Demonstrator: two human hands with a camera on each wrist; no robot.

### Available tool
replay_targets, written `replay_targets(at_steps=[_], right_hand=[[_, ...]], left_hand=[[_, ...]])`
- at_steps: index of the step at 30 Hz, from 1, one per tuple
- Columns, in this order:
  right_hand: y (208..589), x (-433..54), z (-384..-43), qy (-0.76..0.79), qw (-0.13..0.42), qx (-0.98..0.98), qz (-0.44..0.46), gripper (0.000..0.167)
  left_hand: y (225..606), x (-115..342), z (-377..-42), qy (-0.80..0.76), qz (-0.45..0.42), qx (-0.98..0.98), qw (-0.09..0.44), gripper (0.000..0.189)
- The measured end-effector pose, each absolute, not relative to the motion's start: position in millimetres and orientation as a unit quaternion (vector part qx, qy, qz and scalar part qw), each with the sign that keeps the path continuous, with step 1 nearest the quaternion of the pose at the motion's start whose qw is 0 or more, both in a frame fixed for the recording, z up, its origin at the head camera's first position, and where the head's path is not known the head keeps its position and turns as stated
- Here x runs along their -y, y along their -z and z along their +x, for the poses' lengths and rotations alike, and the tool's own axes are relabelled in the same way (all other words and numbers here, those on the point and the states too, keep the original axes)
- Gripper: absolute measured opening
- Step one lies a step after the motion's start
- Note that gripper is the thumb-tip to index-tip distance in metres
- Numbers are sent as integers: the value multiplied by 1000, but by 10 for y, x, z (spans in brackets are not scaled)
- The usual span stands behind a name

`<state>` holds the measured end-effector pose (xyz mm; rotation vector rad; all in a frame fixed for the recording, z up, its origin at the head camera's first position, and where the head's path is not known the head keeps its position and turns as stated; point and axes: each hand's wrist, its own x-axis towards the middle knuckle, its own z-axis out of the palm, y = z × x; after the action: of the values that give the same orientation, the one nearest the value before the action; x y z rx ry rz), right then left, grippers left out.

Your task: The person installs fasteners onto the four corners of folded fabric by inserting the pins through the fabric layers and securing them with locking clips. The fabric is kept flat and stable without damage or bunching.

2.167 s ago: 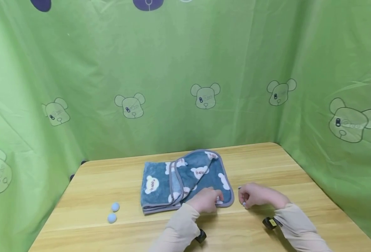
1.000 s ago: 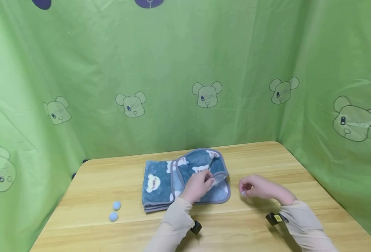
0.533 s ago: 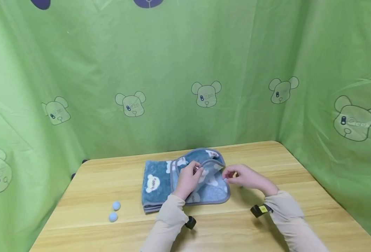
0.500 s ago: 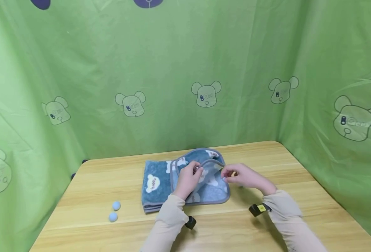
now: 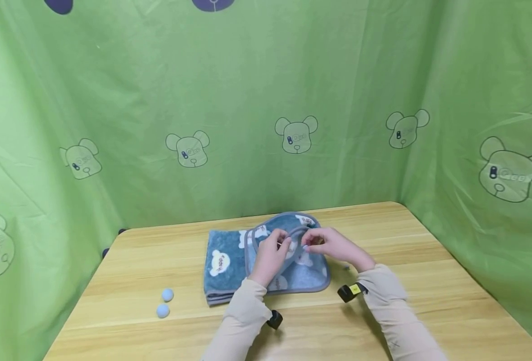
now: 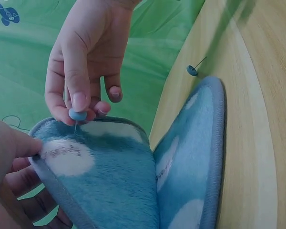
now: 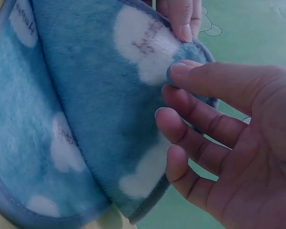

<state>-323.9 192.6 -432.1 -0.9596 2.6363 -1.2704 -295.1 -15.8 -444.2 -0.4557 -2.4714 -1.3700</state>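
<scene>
A folded blue-green fleece blanket with white bear heads and grey binding lies mid-table, its upper layer partly lifted. The left hand pinches the bound edge of that raised flap between thumb and fingers. Over the flap, the right hand holds a blue-headed pin by its head, between thumb and forefinger. The pin's thin needle points at the fleece; whether its tip has entered the cloth I cannot tell. Another pin of the same kind lies on the table, to the blanket's right.
Two pale blue round pieces lie on the table, left of the blanket. Green sheeting with bear outlines encloses the wooden tabletop at the back and sides. Black wrist cameras hang under both forearms.
The left hand has taken the blanket's front edge, lifted it and folded it back leftward. The right hand has come left from the bare wood to the raised flap, carrying the pin.
</scene>
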Motion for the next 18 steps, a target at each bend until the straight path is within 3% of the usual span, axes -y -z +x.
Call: replay_targets(at_steps=[9, 18], right_hand=[[4364, -1871, -3262, 430, 15, -856, -285, 10], [4478, -1769, -3268, 453, -35, -852, -260, 8]], left_hand=[[4423, 145, -2936, 467, -156, 861, 128, 16], [4424, 127, -2904, 461, -175, 862, 119, 18]])
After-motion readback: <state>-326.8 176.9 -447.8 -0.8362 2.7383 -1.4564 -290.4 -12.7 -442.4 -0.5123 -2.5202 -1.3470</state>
